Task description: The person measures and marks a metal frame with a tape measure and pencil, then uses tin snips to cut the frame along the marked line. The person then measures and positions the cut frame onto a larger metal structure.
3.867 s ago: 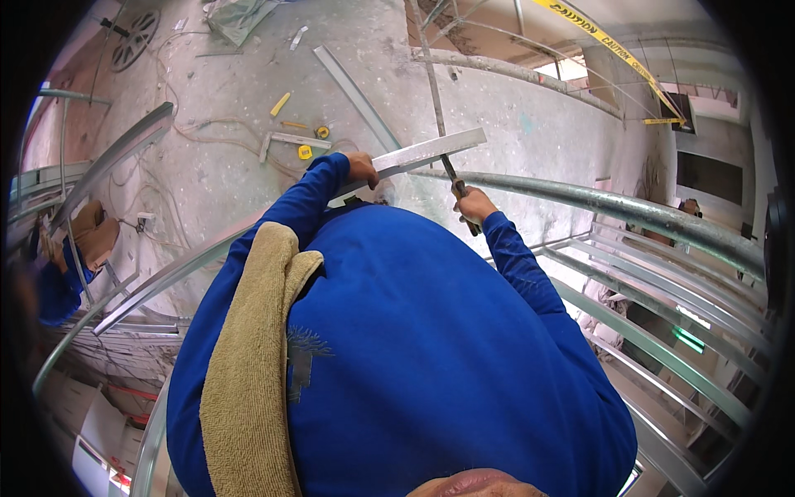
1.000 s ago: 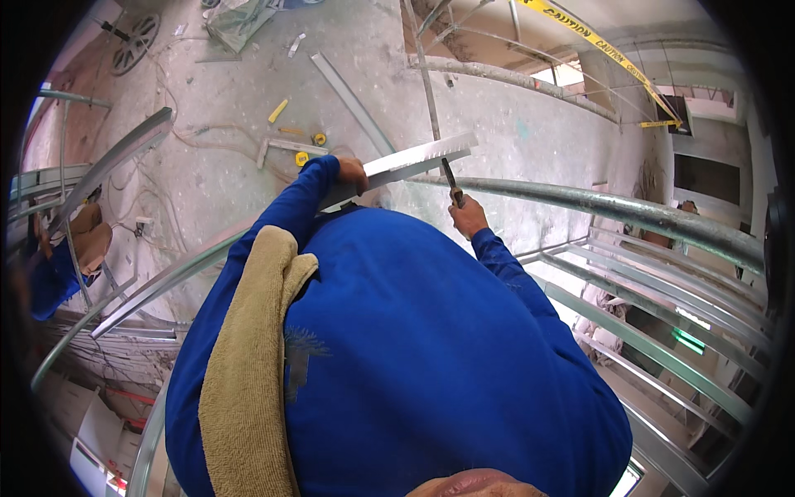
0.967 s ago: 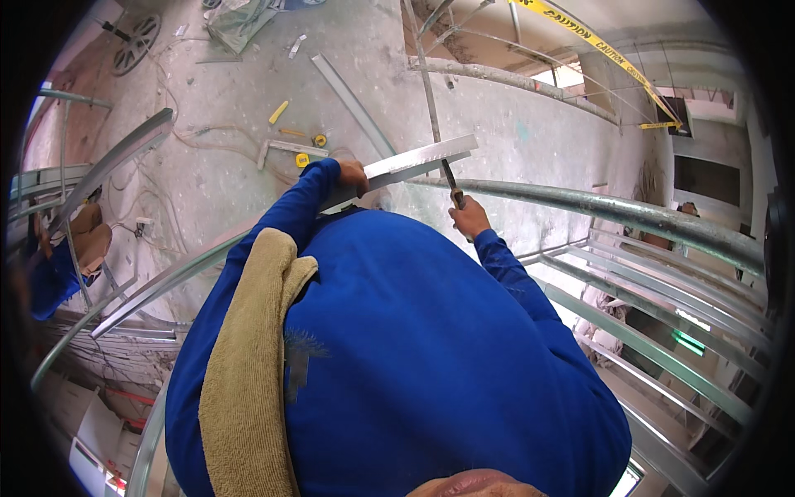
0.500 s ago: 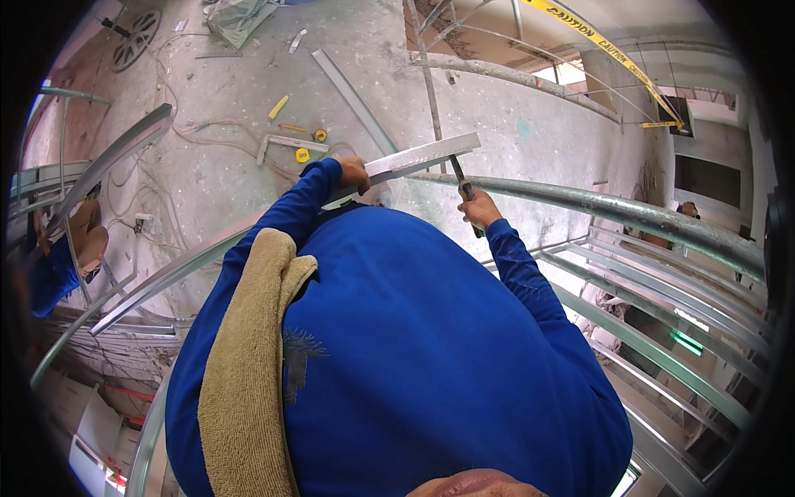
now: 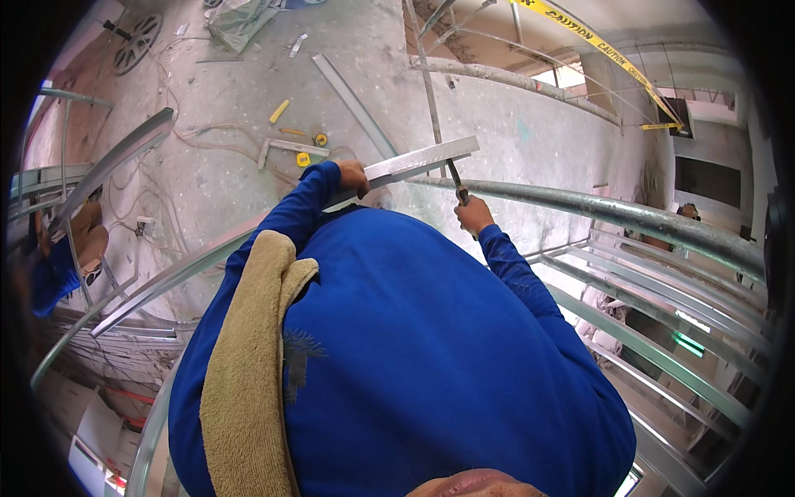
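My left hand [image 5: 354, 177] is closed round a silver metal channel [image 5: 421, 159], which slants up to the right in front of my chest. My right hand [image 5: 474, 215] grips the handles of a pair of tin snips [image 5: 455, 178]. Their dark, narrow upper end meets the channel's lower edge close to its right end. Whether the blades are parted or closed is too small to tell. The part of the channel behind my left hand is partly hidden by my sleeve and body.
Below lie a long metal stud [image 5: 354, 103], yellow tape measures [image 5: 304, 159], a yellow-handled tool [image 5: 279, 111] and cords. A thick pipe rail [image 5: 596, 205] runs rightward, above stacked metal studs [image 5: 654, 327]. Another person [image 5: 58, 269] is at the far left. Caution tape [image 5: 596, 37] hangs upper right.
My right hand and the snips have shifted slightly, with the handles now more hidden in my fist. The left hand and channel have barely moved.
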A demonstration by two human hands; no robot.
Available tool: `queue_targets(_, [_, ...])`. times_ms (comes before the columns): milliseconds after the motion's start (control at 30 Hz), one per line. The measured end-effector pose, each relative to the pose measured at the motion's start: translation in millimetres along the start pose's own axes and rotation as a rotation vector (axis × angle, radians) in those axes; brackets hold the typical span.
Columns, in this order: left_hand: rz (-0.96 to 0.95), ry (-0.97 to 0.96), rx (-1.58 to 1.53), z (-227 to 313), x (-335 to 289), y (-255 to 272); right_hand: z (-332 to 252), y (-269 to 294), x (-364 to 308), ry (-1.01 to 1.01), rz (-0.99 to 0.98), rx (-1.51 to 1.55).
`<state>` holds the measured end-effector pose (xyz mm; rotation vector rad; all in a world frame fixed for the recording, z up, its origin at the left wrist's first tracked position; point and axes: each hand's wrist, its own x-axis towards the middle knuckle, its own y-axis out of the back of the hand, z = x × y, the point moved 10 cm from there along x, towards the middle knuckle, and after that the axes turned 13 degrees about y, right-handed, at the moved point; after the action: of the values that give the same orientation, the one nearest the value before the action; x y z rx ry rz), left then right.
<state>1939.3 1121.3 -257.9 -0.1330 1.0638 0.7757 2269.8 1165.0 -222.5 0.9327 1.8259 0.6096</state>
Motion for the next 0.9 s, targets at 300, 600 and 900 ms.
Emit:
queue_targets(300, [-0.003, 0.095, 0.132, -1.0, -10.3, 11.2, -2.9, -0.2, -16.5, -0.048, -0.019, 0.292])
queue_targets(600, [-0.011, 0.085, 0.073, 3.0, -17.8, 3.9, -22.2, 25.0, -11.7, -0.076, -0.158, 0.216])
queue_targets(900, [-0.006, 0.065, 0.06, 9.5, -25.9, 3.6, -15.4, 19.5, -22.1, -0.221, -0.193, 0.176])
